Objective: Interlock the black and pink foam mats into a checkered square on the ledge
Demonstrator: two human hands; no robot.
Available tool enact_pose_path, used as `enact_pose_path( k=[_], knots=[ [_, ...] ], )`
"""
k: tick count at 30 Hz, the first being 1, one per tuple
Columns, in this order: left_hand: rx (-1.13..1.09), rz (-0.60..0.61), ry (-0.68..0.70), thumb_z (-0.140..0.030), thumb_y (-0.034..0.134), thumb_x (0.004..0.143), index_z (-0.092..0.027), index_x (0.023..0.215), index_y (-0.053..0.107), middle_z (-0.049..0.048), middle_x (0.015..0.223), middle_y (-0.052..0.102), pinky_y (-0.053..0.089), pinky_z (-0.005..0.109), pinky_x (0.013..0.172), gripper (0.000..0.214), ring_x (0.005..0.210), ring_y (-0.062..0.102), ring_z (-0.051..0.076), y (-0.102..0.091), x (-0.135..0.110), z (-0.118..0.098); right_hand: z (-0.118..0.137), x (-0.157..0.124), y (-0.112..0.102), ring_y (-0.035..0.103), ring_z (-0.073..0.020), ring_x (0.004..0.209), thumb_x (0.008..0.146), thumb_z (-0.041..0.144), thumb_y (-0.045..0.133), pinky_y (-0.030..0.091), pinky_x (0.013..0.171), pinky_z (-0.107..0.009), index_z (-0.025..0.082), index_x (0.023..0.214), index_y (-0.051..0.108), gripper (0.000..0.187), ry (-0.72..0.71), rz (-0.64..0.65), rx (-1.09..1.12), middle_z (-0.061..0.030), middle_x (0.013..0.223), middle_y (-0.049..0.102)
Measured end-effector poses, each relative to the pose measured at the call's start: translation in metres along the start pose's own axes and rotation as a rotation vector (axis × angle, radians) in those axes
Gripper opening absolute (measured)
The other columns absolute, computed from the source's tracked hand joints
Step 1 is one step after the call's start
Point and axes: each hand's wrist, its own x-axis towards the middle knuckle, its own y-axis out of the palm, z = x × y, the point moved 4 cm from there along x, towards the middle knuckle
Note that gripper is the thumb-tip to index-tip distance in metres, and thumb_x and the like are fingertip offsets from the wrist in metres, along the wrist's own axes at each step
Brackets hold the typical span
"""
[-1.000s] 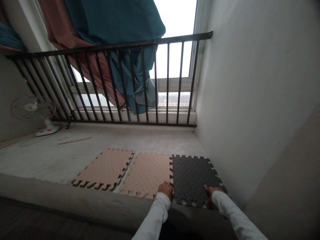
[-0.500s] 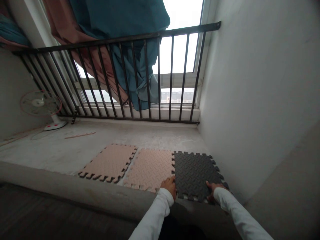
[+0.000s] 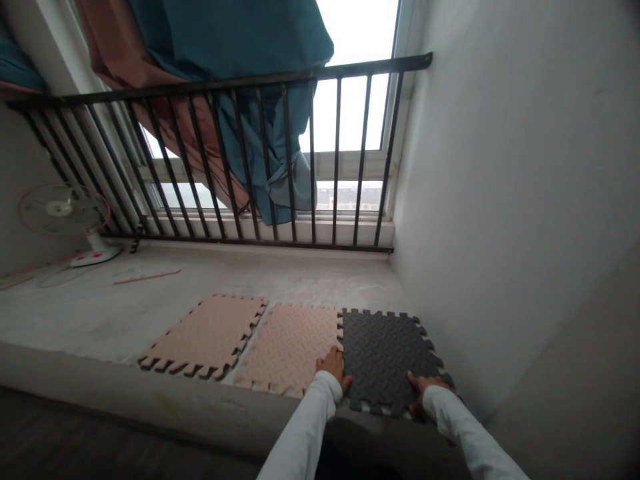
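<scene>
Three foam puzzle mats lie in a row on a raised concrete ledge. The black mat (image 3: pixel 383 350) is at the right, joined to a middle beige mat (image 3: pixel 295 343). My left hand (image 3: pixel 333 367) presses flat on the seam between those two, fingers stretched out. My right hand (image 3: pixel 423 387) rests on the near right corner of the black mat, fingers spread on it. A second beige mat (image 3: pixel 205 333) lies apart to the left with a narrow gap. Both arms wear white sleeves.
A black metal railing (image 3: pixel 280 153) runs along the window behind the ledge, with teal and brown cloth (image 3: pixel 235 60) draped over it. A small fan (image 3: pixel 65 217) stands at the far left. A grey wall (image 3: pixel 500 200) closes the right side. The ledge's front edge (image 3: pixel 150 393) is near me.
My left hand has slid forward along the seam between the beige and black mats. The view shifted slightly; my right hand stays at the black mat's corner.
</scene>
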Motion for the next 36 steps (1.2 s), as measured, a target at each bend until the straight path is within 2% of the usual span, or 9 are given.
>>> enact_pose_path(
  k=[3, 6, 11, 16, 21, 25, 28, 32, 36],
  knots=[
    [-0.020, 0.002, -0.075, -0.038, 0.045, 0.072, -0.018, 0.131, 0.022, 0.0118, 0.141, 0.021, 0.028, 0.048, 0.096, 0.066, 0.123, 0.029, 0.025, 0.002, 0.011, 0.001, 0.001, -0.003, -0.002, 0.040, -0.0327, 0.115, 0.048, 0.037, 0.067, 0.038, 0.091, -0.047, 0.024, 0.131, 0.031, 0.091, 0.023, 0.004, 0.015, -0.0120, 0.123, 0.050],
    [-0.002, 0.021, -0.101, -0.039, 0.039, 0.077, -0.020, 0.126, 0.033, 0.0105, 0.139, 0.026, 0.033, 0.046, 0.093, 0.053, 0.115, 0.041, 0.025, 0.000, 0.023, 0.002, 0.002, -0.002, -0.002, 0.041, -0.0324, 0.115, 0.046, 0.034, 0.067, 0.039, 0.090, -0.046, 0.025, 0.130, 0.032, 0.091, 0.017, 0.004, 0.020, -0.0110, 0.122, 0.051],
    [-0.027, 0.019, -0.041, -0.036, 0.042, 0.076, -0.023, 0.118, 0.042, 0.0041, 0.144, 0.014, 0.041, 0.034, 0.086, 0.043, 0.105, 0.051, 0.021, -0.005, 0.037, 0.005, 0.002, 0.003, 0.000, 0.040, -0.0326, 0.115, 0.043, 0.031, 0.069, 0.037, 0.092, -0.045, 0.023, 0.130, 0.032, 0.094, 0.028, 0.000, 0.015, -0.0120, 0.121, 0.052],
    [-0.049, -0.018, -0.027, -0.037, 0.043, 0.075, -0.017, 0.124, 0.035, 0.0082, 0.133, 0.037, 0.038, 0.034, 0.091, 0.054, 0.110, 0.046, 0.023, -0.008, 0.055, 0.001, 0.002, 0.001, 0.000, 0.040, -0.0328, 0.115, 0.045, 0.032, 0.068, 0.036, 0.093, -0.045, 0.024, 0.131, 0.029, 0.096, 0.040, 0.024, 0.012, -0.0130, 0.123, 0.049],
    [-0.101, -0.016, -0.131, -0.038, 0.041, 0.077, -0.016, 0.131, 0.023, 0.0106, 0.137, 0.029, 0.037, 0.031, 0.092, 0.061, 0.114, 0.043, 0.021, -0.012, 0.089, 0.006, 0.001, 0.008, 0.006, 0.036, -0.0362, 0.117, 0.041, 0.029, 0.070, 0.035, 0.091, -0.051, 0.028, 0.132, 0.027, 0.101, 0.078, 0.038, 0.020, -0.0137, 0.124, 0.048],
    [-0.104, 0.009, -0.207, -0.035, 0.036, 0.081, -0.015, 0.124, 0.037, 0.0129, 0.129, 0.040, 0.039, 0.031, 0.089, 0.048, 0.108, 0.049, 0.021, -0.014, 0.113, 0.009, 0.002, 0.010, 0.009, 0.035, -0.0392, 0.117, 0.042, 0.027, 0.069, 0.037, 0.086, -0.055, 0.027, 0.131, 0.029, 0.098, 0.090, 0.019, 0.044, -0.0165, 0.124, 0.047],
    [-0.084, -0.006, -0.189, -0.027, 0.039, 0.078, -0.014, 0.117, 0.044, 0.0136, 0.136, 0.030, 0.039, 0.031, 0.088, 0.041, 0.104, 0.052, 0.021, -0.016, 0.123, 0.004, 0.003, 0.007, 0.006, 0.035, -0.0386, 0.117, 0.041, 0.027, 0.071, 0.036, 0.087, -0.052, 0.027, 0.130, 0.030, 0.099, 0.098, 0.026, 0.049, -0.0181, 0.124, 0.046],
    [-0.123, -0.036, -0.129, -0.017, 0.046, 0.072, -0.016, 0.115, 0.046, 0.0077, 0.143, 0.016, 0.039, 0.028, 0.089, 0.043, 0.103, 0.052, 0.019, -0.015, 0.133, -0.001, 0.003, 0.007, 0.005, 0.039, -0.0373, 0.115, 0.038, 0.028, 0.072, 0.035, 0.089, -0.050, 0.026, 0.129, 0.032, 0.100, 0.092, -0.005, 0.030, -0.0179, 0.120, 0.050],
    [-0.226, -0.048, -0.113, -0.016, 0.051, 0.068, -0.013, 0.123, 0.037, 0.0123, 0.140, 0.026, 0.034, 0.029, 0.096, 0.058, 0.115, 0.043, 0.021, -0.014, 0.148, 0.003, 0.002, 0.016, 0.013, 0.042, -0.0384, 0.111, 0.033, 0.026, 0.075, 0.035, 0.087, -0.053, 0.023, 0.126, 0.039, 0.100, 0.047, -0.069, 0.050, -0.0189, 0.112, 0.055]
  ],
)
